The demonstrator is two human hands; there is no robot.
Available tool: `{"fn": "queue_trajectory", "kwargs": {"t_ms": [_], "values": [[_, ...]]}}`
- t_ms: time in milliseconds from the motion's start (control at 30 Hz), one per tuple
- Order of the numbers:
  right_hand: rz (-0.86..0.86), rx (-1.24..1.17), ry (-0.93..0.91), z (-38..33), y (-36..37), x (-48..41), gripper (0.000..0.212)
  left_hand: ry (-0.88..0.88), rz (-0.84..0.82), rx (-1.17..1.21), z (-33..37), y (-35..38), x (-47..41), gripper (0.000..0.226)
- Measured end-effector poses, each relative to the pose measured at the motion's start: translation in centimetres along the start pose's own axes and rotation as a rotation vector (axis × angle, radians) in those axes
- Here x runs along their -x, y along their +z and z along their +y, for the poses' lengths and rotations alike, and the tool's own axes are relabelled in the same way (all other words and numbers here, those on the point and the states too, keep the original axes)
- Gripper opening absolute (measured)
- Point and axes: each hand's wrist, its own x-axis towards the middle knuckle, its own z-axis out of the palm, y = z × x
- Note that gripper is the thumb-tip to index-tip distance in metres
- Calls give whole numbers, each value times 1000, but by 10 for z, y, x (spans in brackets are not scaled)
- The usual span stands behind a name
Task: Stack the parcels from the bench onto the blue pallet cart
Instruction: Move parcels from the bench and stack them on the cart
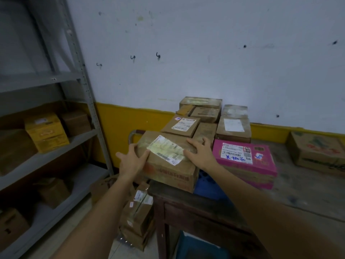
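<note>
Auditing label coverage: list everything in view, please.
labelled carton: 1, brown, under both hands
pink box: 1, pink, right of it
rear parcels: several, brown, by the wall
bench: 1, dark wood, foreground
floor parcels: few, brown, left of bench
shelving: 1, grey, left, holds cartons
yellow box: 1, yellow, on shelving
printed carton: 1, brown, far right
left hand: carton's left edge
right hand: carton's top right

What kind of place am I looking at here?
Probably a parcel storeroom or depot: labelled cardboard boxes piled by the wall, a pink box with a shipping label, and metal shelving holding more boxes.
</note>
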Motion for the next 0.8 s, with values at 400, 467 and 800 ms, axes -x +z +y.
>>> {"fn": "queue_trajectory", "kwargs": {"t_ms": [400, 467, 800], "values": [[50, 155, 162, 16, 14, -30, 52, 56, -244, -216, 2, 32, -52, 60], [92, 221, 171, 10, 17, -29, 50, 86, -232, -396, 5, 33, -58, 65], [189, 398, 220, 3, 34, -16, 43, 237, -312, -436, 6, 43, -66, 70]]}}
